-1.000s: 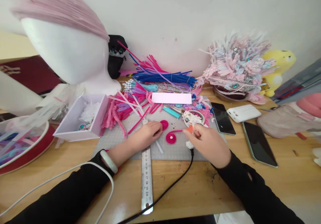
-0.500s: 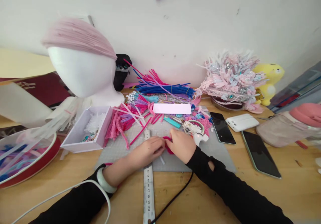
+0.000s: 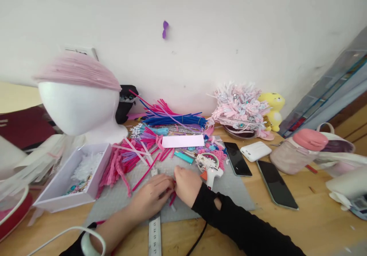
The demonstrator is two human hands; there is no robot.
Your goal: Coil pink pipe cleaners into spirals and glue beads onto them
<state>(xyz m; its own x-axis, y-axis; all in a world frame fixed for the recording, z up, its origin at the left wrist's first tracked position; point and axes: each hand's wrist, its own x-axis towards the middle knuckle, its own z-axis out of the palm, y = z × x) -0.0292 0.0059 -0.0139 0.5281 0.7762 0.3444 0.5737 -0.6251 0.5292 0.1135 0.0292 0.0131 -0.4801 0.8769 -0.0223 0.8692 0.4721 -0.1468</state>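
Observation:
My left hand (image 3: 153, 194) and my right hand (image 3: 187, 185) meet over the grey cutting mat (image 3: 229, 198). Their fingers pinch a magenta pipe cleaner (image 3: 172, 199), mostly hidden by the hands; a short piece of it shows below the fingertips. Under my left hand runs a steel ruler (image 3: 155, 235). Just beyond the right hand lie a white hot glue gun (image 3: 212, 175) with an orange tip and a teal-handled tool (image 3: 184, 157). Bundles of pink and purple pipe cleaners (image 3: 134, 154) are spread past the left hand.
To the left stand a white foam head (image 3: 77, 108) and an open white box (image 3: 97, 183) of beads. A decorated pink headpiece (image 3: 239, 110) sits at the back right. Phones (image 3: 278, 185), a white power bank (image 3: 255, 151) and a pink-lidded bottle (image 3: 298, 150) lie or stand rightward.
The camera view has tilted up and turned right, so everything sits lower and further left. The magenta loop between my hands now shows as a short piece below the fingers.

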